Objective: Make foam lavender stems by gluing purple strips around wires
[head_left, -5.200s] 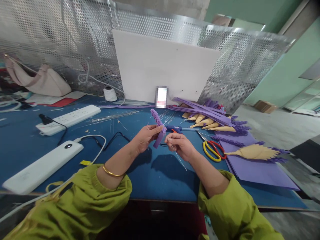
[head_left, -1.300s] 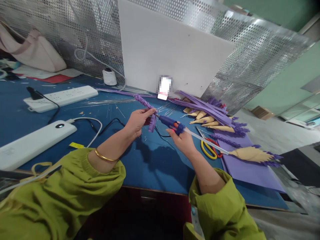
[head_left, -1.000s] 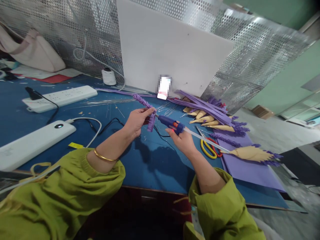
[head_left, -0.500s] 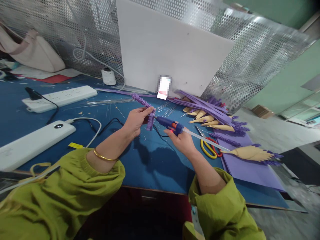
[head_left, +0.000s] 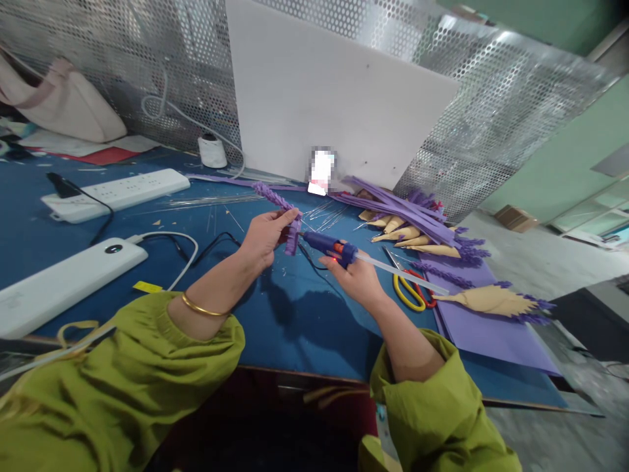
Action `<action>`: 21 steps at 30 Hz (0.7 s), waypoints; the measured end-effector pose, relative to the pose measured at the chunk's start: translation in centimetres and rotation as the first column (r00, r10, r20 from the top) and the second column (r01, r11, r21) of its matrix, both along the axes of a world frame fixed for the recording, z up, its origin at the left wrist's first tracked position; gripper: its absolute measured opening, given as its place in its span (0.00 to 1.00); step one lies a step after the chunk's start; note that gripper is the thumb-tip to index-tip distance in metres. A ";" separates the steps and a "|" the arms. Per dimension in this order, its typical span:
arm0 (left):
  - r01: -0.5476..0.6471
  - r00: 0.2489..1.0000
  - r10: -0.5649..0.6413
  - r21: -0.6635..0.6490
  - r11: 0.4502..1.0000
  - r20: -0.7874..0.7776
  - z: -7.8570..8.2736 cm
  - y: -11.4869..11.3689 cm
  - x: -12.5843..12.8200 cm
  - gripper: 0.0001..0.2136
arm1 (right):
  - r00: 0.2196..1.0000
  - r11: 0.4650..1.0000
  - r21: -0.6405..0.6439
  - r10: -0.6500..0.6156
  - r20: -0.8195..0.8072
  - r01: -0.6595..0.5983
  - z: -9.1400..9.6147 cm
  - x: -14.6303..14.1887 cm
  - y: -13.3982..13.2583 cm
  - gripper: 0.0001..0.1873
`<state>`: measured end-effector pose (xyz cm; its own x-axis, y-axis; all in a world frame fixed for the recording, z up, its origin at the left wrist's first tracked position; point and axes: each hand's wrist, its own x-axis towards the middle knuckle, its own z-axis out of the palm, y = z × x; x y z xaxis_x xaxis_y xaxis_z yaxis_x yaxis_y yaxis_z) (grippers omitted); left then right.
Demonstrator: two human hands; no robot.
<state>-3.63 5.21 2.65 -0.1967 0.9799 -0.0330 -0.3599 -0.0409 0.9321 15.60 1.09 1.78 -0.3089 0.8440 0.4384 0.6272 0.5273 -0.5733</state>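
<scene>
Purple is colouring the flower spike (head_left: 269, 193) that the left hand (head_left: 263, 239) is holding above the blue counter (head_left: 319, 347), its grip clamping thumb and fingers on the lower end. A purple strip (head_left: 291, 242) is hanging just below those fingers. The right hand (head_left: 358, 278) is closing its grip around a blue glue gun (head_left: 319, 244), whose nozzle is pointing at the strip; whether they are touching is too small to tell. A translucent glue stick (head_left: 393, 269) is jutting from the gun's rear. Scissors (head_left: 415, 288) are lying near the right forearm, beside purple sheets (head_left: 496, 337), on which a wrapped bouquet (head_left: 491, 299) is resting.
</scene>
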 end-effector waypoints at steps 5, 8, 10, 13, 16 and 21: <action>-0.020 1.000 0.020 -0.001 1.000 -0.007 0.0 0.0 0.0 0.17 | 1.000 1.000 0.016 -0.001 0.025 0.000 -0.1 0.0 -0.1 0.18; -0.031 1.000 0.031 -0.004 1.000 -0.006 0.0 0.1 -0.1 0.18 | 0.999 1.000 0.011 0.008 0.037 -0.008 -0.3 0.0 0.0 0.18; -0.031 1.000 0.031 -0.002 1.000 0.001 -0.1 0.2 -0.1 0.18 | 0.999 1.000 0.012 0.003 0.039 -0.004 -0.5 0.0 0.0 0.18; -0.027 0.999 0.027 -0.002 1.000 0.018 -0.2 0.4 -0.2 0.16 | 0.999 1.000 0.026 -0.012 0.030 0.011 -0.9 0.1 0.1 0.18; -0.029 0.999 0.029 -0.013 0.999 0.024 -0.2 0.4 -0.3 0.15 | 0.999 1.000 0.022 -0.013 0.032 0.012 -1.1 0.1 0.1 0.19; -0.042 0.999 0.042 -0.027 0.999 0.023 0.0 0.3 -0.2 0.12 | 0.999 1.000 -0.003 -0.010 0.032 0.010 -1.0 0.0 0.1 0.19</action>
<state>-3.87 5.49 2.63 -0.2367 0.9695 -0.0638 -0.3799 -0.0319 0.9245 15.65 1.19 0.83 -0.3144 0.8483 0.4261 0.6504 0.5195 -0.5542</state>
